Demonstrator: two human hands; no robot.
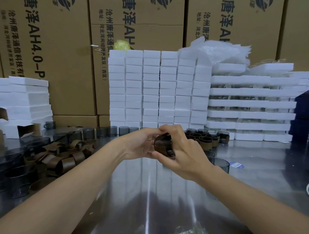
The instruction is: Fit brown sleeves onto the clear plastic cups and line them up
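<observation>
Both hands meet over the tabletop, dead centre from where I'm watching. Left hand comes in from 9 o'clock, fingers curled round the cup. Right hand wraps it from 3 o'clock, fingers bent over the top at 12 and thumb under at 6. Neither hand is spread; both grip the same piece tight.

The cup lies on its side, one round end facing me, pinched between the two sets of fingers and clear of the tabletop. Brown sleeve sits round it on the right-hand side. Can't tell if it's fully seated, because the right fingers cover that edge.

From the hands:
- loose sleeves heaped at 9 o'clock
- row of bare cups at 10 to 11
- sleeved cups grouped at 2
- single bare cup at 4, just beside the right wrist
- foam blocks stacked at 12
</observation>
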